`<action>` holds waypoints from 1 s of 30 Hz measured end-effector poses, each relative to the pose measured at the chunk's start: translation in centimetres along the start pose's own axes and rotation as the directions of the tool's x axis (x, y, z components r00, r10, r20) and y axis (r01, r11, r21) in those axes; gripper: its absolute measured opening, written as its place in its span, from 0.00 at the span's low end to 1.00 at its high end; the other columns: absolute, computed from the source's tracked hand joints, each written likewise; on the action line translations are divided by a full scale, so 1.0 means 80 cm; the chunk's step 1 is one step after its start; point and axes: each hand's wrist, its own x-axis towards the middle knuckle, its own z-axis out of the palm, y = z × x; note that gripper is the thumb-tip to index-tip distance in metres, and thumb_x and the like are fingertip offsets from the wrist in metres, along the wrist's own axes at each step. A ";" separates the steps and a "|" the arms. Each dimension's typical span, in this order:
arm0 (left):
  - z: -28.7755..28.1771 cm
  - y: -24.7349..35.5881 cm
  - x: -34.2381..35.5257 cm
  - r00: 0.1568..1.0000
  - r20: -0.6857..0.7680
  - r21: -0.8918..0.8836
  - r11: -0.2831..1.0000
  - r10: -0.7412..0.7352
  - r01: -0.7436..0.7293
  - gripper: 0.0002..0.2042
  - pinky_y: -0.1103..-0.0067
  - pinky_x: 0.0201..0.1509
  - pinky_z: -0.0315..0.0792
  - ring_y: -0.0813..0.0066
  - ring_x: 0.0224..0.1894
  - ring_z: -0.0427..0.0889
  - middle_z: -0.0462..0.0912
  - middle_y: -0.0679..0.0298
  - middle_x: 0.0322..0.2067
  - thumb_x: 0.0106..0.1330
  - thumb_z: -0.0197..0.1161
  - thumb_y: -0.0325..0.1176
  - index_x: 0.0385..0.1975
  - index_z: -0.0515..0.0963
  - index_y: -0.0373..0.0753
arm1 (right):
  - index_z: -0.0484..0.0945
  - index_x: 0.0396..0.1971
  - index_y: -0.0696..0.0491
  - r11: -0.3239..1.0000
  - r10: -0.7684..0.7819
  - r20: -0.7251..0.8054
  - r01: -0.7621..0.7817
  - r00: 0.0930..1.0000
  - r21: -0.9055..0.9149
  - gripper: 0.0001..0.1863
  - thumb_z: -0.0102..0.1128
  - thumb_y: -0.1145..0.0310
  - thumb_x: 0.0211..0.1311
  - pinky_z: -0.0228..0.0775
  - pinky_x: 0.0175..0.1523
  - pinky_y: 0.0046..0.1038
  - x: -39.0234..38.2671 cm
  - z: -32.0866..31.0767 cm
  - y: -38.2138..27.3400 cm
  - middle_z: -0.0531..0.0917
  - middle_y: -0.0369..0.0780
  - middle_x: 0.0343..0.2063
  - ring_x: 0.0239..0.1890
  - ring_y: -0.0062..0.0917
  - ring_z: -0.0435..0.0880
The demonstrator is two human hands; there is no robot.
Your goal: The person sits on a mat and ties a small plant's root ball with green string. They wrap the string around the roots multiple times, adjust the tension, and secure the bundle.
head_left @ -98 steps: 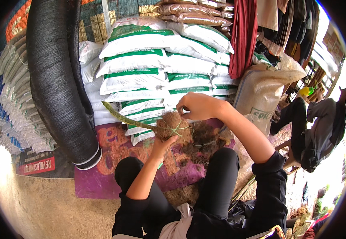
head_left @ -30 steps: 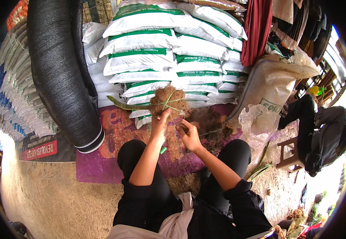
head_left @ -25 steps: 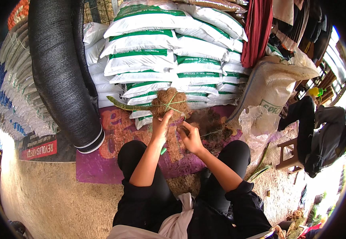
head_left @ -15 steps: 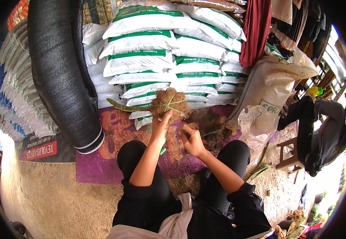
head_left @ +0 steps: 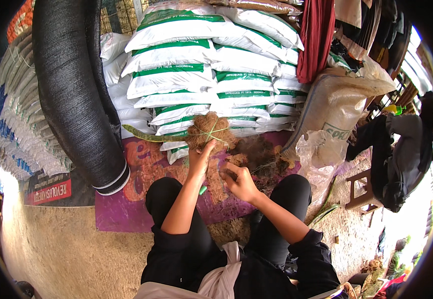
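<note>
A ball of brown coconut fibre (head_left: 200, 128), wound with green twine (head_left: 211, 133), is raised in front of the sack pile. My left hand (head_left: 199, 160) is closed round its lower side, thumb up against the fibre. From the ball's left side sticks out a long green leaf (head_left: 146, 135). Lower and to the right, apart from the ball, is my right hand (head_left: 239, 184) with its fingers curled together; whatever they pinch is hidden. A small green tube-like piece (head_left: 203, 190) lies beside my left wrist on the purple sheet (head_left: 114, 214).
Stacked white-and-green sacks (head_left: 171, 55) rise ahead. Dark loose fibre (head_left: 261, 157) is heaped right of my hands. A black mesh roll (head_left: 72, 89) leans at left, a large woven sack (head_left: 333, 109) at right. Another person's dark-clothed legs (head_left: 406, 144) are beside a stool (head_left: 361, 192).
My right hand has shifted slightly down and left, turning a little with its fingers still curled. The fibre ball stays in my left hand, almost in the same place.
</note>
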 end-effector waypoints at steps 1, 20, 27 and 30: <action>0.001 0.000 0.000 1.000 -0.002 -0.001 1.000 0.021 -0.021 0.15 0.82 0.39 0.67 0.82 0.36 0.74 0.77 0.67 0.36 0.54 0.65 0.32 0.40 0.74 0.36 | 0.72 0.29 0.59 1.000 -0.016 0.007 0.016 1.000 -0.003 0.03 0.53 0.78 0.54 0.62 0.23 0.28 0.000 -0.001 0.000 0.73 0.43 0.15 0.15 0.24 0.72; 0.012 -0.016 -0.024 0.982 0.139 -0.009 0.992 0.129 -0.129 0.15 0.80 0.41 0.70 0.80 0.37 0.74 0.76 0.68 0.36 0.54 0.65 0.30 0.41 0.72 0.37 | 0.75 0.32 0.54 0.580 -0.174 0.583 0.562 0.793 -0.590 0.14 0.53 0.78 0.38 0.70 0.26 0.36 0.077 -0.084 -0.084 0.77 0.45 0.17 0.24 0.38 0.79; 0.015 -0.021 -0.018 0.979 0.181 -0.013 0.995 0.095 -0.094 0.17 0.79 0.44 0.68 0.79 0.41 0.72 0.74 0.68 0.39 0.54 0.65 0.31 0.43 0.71 0.38 | 0.75 0.30 0.55 0.510 -0.197 0.588 0.595 0.784 -0.622 0.12 0.55 0.76 0.40 0.70 0.27 0.36 0.101 -0.098 -0.111 0.77 0.45 0.17 0.23 0.38 0.79; 0.020 -0.013 -0.027 0.989 0.145 0.033 0.999 -0.027 0.022 0.21 0.78 0.47 0.69 0.78 0.44 0.72 0.73 0.67 0.41 0.56 0.60 0.31 0.50 0.65 0.39 | 0.75 0.30 0.54 0.542 -0.211 0.561 0.574 0.800 -0.614 0.11 0.55 0.75 0.41 0.70 0.27 0.37 0.115 -0.109 -0.117 0.77 0.46 0.17 0.23 0.40 0.79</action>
